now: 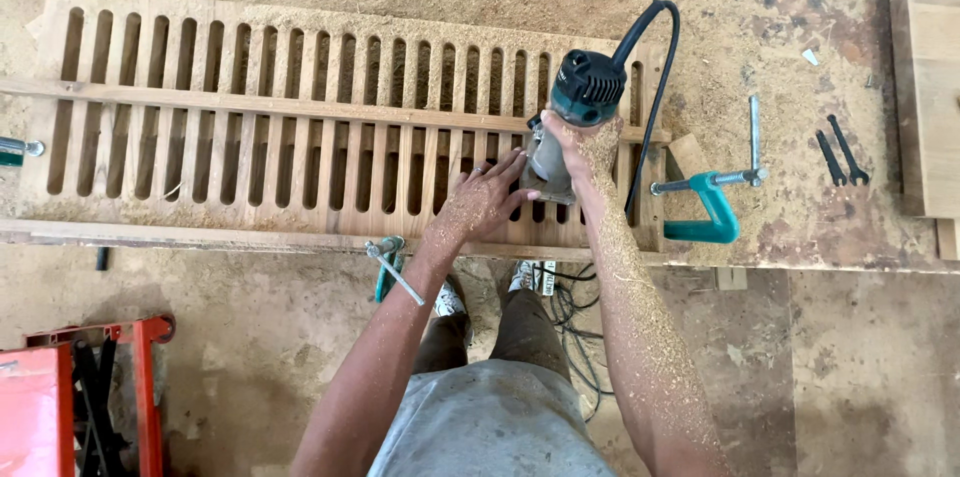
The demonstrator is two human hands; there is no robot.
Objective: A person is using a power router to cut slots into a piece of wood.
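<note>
Router: a small teal-and-black trim router (578,107) stands upright on the slotted wooden panel (300,127), near its right end; its long axis runs straight up toward the camera, base down on the wood, motor cap on top.
Cord: a black cable (655,57) leaves the cap, arcs up and right, then drops past the panel's right edge.
Right hand: the right hand (585,152) wraps the router's body just below the cap, fingers closed around it; hand and forearm are coated with sawdust.
Left hand: the left hand (485,199) lies flat on the panel just beside the router's base, fingers spread and open, the fingertips touching the base; it grips nothing.
Panel: it lies lengthwise left to right on the bench (780,47), its slots running across it.
Clamps: a teal clamp (705,202) holds the right end; another clamp (388,265) bites the near edge.
Wrenches: two dark wrenches (840,155) lie on the bench, well apart to the right.
Floor: a red stand (80,387) sits at lower left.
</note>
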